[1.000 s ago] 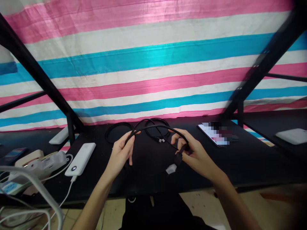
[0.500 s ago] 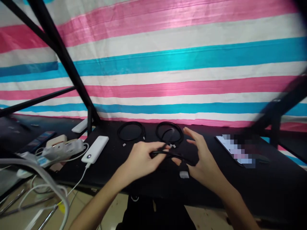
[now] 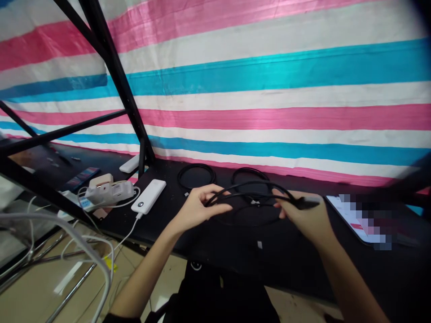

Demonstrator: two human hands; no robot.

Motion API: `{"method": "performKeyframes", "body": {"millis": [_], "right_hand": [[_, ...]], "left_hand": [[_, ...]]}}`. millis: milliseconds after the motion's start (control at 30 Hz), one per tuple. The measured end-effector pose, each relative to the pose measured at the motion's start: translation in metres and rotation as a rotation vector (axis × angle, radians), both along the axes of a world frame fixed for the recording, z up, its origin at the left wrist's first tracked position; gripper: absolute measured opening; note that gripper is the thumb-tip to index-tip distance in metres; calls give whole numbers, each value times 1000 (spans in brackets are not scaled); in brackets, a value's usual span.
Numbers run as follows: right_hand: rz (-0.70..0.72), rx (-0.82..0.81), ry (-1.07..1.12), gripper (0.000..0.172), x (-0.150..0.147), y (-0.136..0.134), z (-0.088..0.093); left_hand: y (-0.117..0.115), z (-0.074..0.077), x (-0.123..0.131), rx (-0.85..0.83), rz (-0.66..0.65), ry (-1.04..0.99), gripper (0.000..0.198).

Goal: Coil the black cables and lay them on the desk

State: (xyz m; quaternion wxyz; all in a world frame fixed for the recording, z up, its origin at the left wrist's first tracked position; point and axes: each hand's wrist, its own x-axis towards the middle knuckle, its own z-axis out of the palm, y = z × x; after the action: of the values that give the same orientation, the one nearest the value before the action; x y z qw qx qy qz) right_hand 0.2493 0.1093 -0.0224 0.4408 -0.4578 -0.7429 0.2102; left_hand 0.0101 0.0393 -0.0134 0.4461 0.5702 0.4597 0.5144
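Note:
Between my hands a black cable (image 3: 252,196) hangs in loose loops above the black table (image 3: 215,246). My left hand (image 3: 198,207) pinches the loops at their left side. At their right side my right hand (image 3: 303,215) grips the cable, with a dark connector lying across its back near the thumb. Behind them on the table lie two coiled black cables, one at the left (image 3: 196,176) and one partly hidden behind the held loops (image 3: 250,170). A small light piece (image 3: 259,244) rests on the table below the held cable.
A white power bank (image 3: 148,197) with a white cable plugged in lies left of my hands. A phone (image 3: 353,220) with a pixelated screen lies at the right. Power strips (image 3: 111,192) and tangled white cables are at the far left, beside a black metal frame (image 3: 124,85).
The held cable has opened into wider loops. My right hand has moved right and closed round it, and its connector has risen. The view has shifted, so the table's things appear further right.

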Motion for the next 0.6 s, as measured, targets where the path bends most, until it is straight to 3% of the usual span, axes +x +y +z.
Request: {"method": "performKeyframes", "body": {"millis": [67,167,300,400,533,600], "right_hand": [[-58,-123,120,43,-2,4,0],[-38,-182,254,45,-14,5,-5],[81,-282,396,44,-35,-4,-15],[162,-238,354,38,-43,-11,-19],[198,-302,364,35,-39,-8,-19],[176,-367,434,36,-35,-5,-19]], "left_hand": [[4,-9,-6,-13,48,-78,23],[7,-17,-3,20,139,-188,22],[7,-25,15,54,263,-298,26],[7,-31,23,36,342,-338,28],[8,-32,18,10,338,-390,28],[8,-30,12,-11,269,-392,27]]}}
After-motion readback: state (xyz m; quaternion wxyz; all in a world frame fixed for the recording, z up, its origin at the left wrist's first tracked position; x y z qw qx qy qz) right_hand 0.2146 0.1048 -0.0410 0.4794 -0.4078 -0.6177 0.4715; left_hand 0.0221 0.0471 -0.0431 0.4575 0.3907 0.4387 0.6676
